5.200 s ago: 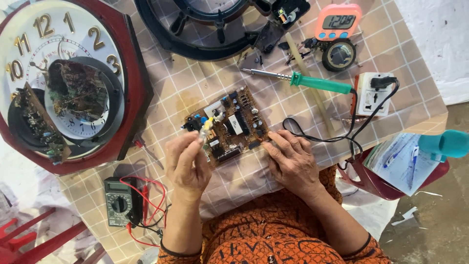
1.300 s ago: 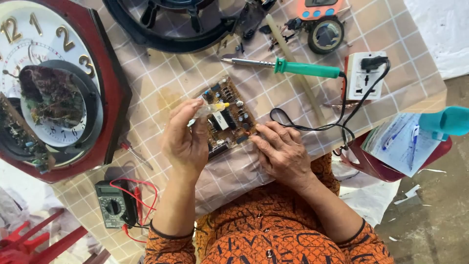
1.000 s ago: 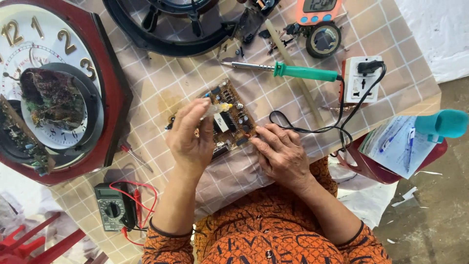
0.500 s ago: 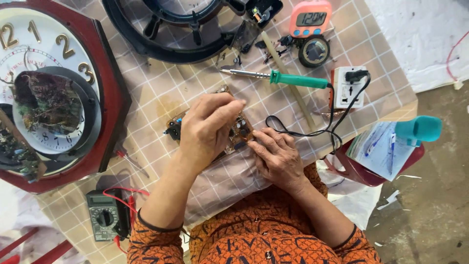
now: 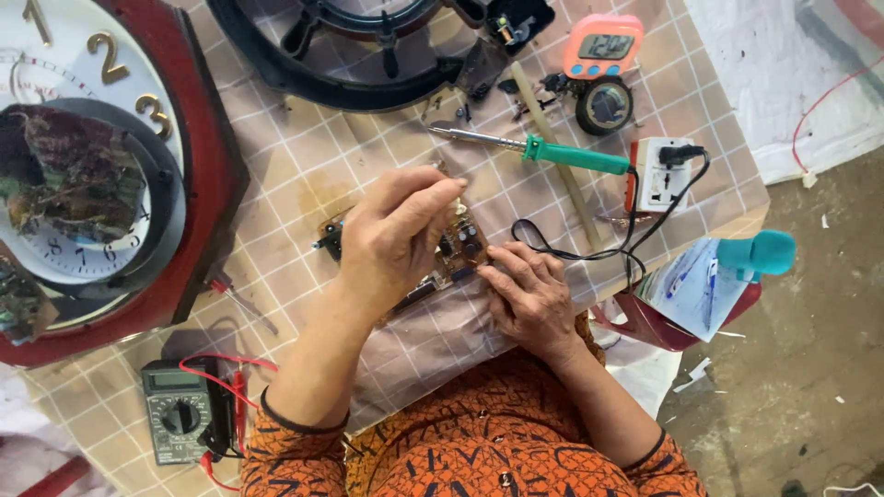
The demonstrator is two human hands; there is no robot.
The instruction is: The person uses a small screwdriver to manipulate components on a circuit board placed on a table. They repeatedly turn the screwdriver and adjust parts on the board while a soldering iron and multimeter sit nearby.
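A small brown circuit board (image 5: 462, 247) with dark components lies on the checked tablecloth (image 5: 304, 156) in front of me. My left hand (image 5: 391, 241) reaches over it and covers most of it, fingers and thumb closed together at the board's far corner. My right hand (image 5: 531, 294) rests on the cloth with its fingertips pressed against the board's right edge. What the left fingertips pinch is hidden.
A green-handled soldering iron (image 5: 571, 156) lies beyond the board, its black cord looping to a white socket block (image 5: 658, 175). A multimeter (image 5: 177, 411) with red leads sits near left. A large red wall clock (image 5: 92, 175), a black fan guard (image 5: 368, 64), a pink timer (image 5: 603, 44) and a teal hand fan (image 5: 760, 253) surround the spot.
My left hand has moved from the board's left side up and across it, now covering it. The right hand has stayed at the right edge. The view has shifted closer.
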